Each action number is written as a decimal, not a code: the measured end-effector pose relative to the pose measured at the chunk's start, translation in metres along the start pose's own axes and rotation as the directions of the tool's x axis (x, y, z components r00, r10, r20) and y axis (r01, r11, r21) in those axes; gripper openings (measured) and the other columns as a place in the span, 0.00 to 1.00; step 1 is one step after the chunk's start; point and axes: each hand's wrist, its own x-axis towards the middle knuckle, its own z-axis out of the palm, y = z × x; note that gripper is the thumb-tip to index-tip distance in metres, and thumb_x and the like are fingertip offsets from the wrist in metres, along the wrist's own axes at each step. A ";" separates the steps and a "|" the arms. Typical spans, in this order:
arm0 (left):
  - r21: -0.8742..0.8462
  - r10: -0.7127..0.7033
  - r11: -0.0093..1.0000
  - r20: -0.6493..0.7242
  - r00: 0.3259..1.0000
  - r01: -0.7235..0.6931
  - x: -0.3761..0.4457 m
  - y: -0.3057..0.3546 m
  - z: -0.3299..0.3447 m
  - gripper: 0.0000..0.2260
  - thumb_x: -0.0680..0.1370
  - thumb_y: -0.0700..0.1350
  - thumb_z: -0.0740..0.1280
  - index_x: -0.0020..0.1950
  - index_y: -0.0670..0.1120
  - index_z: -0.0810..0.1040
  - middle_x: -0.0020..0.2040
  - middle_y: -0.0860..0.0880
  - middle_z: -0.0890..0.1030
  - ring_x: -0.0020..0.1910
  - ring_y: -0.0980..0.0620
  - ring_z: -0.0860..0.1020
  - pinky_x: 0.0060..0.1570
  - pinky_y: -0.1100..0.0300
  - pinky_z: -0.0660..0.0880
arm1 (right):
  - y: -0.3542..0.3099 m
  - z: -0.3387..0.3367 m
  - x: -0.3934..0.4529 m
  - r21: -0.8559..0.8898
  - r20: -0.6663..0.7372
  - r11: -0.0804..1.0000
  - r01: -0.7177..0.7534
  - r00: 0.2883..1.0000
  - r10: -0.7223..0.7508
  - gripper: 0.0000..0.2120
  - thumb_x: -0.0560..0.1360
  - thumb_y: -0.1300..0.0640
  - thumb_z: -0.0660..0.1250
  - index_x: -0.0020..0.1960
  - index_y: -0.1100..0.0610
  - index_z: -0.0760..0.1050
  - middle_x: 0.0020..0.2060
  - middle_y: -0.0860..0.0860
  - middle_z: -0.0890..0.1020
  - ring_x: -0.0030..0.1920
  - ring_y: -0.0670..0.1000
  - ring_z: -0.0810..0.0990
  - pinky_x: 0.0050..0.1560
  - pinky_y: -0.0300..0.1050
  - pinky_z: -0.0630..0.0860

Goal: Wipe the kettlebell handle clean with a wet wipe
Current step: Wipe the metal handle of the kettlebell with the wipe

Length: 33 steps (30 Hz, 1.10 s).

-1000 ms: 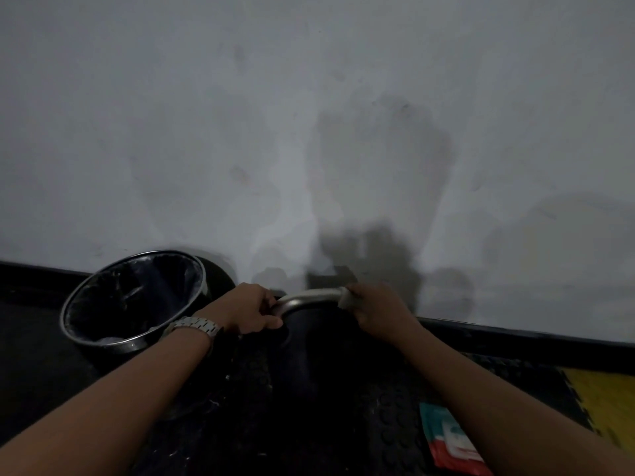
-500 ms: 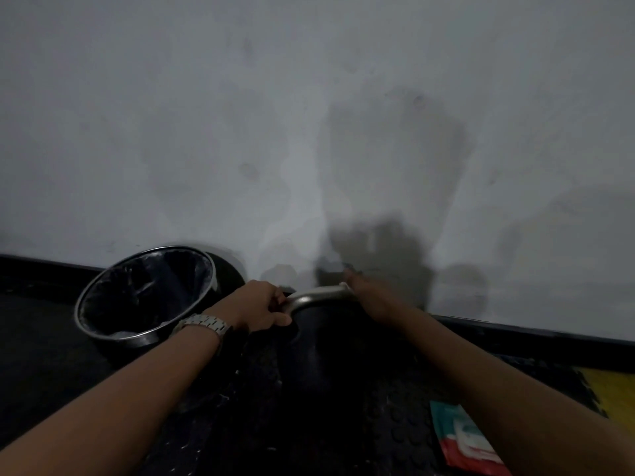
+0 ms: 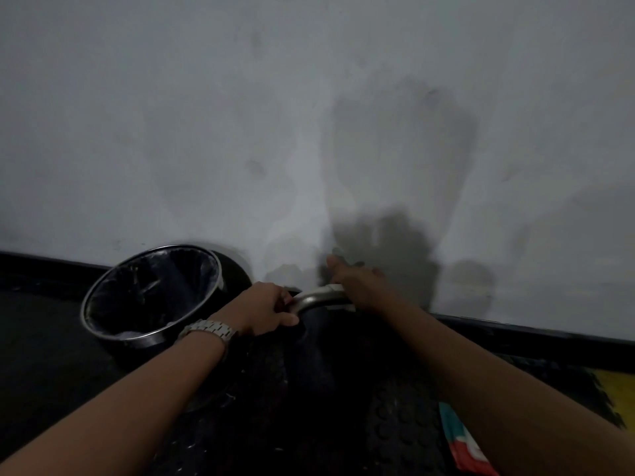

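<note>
A black kettlebell (image 3: pixel 319 341) stands on the dark floor mat by the wall, its curved silver handle (image 3: pixel 316 298) on top. My left hand (image 3: pixel 264 309), with a metal watch on the wrist, grips the handle's left end. My right hand (image 3: pixel 360 286) lies over the handle's right part and holds a white wet wipe (image 3: pixel 338 289) wrapped against the metal. Its thumb points up toward the wall. The handle's right end is hidden under this hand.
A round bin (image 3: pixel 103 293) with a metal rim and a black liner stands to the left, close to the kettlebell. A red and teal wipe pack (image 3: pixel 462 444) lies on the studded mat at the lower right. A yellow mat tile (image 3: pixel 615 389) is at far right. The grey wall is directly ahead.
My right hand has rolled forward over the handle with the wipe, and its thumb now sticks up. My left hand keeps its grip.
</note>
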 end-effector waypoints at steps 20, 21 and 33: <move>0.031 0.038 0.999 -0.016 0.999 -0.038 0.003 -0.003 0.002 0.11 0.72 0.56 0.72 0.48 0.51 0.80 0.39 0.53 0.78 0.44 0.51 0.80 0.42 0.61 0.71 | 0.013 0.007 -0.001 0.076 -0.050 0.996 -0.045 0.998 0.049 0.21 0.82 0.45 0.42 0.68 0.46 0.65 0.70 0.54 0.69 0.70 0.58 0.66 0.71 0.62 0.53; 0.028 0.036 0.999 -0.013 0.999 -0.036 0.003 -0.004 0.002 0.11 0.72 0.57 0.72 0.47 0.52 0.80 0.39 0.53 0.78 0.44 0.51 0.80 0.42 0.61 0.71 | 0.012 0.009 0.001 0.094 -0.045 0.995 -0.043 0.998 0.047 0.22 0.81 0.45 0.41 0.69 0.45 0.65 0.70 0.54 0.69 0.70 0.58 0.66 0.71 0.62 0.53; -0.015 0.049 0.999 -0.023 0.999 -0.050 0.001 -0.003 0.008 0.13 0.74 0.54 0.71 0.54 0.50 0.78 0.44 0.53 0.79 0.46 0.53 0.78 0.45 0.61 0.70 | 0.006 0.004 -0.013 0.121 -0.076 0.992 -0.043 0.996 0.053 0.22 0.82 0.46 0.42 0.71 0.47 0.64 0.72 0.55 0.67 0.71 0.59 0.65 0.72 0.60 0.54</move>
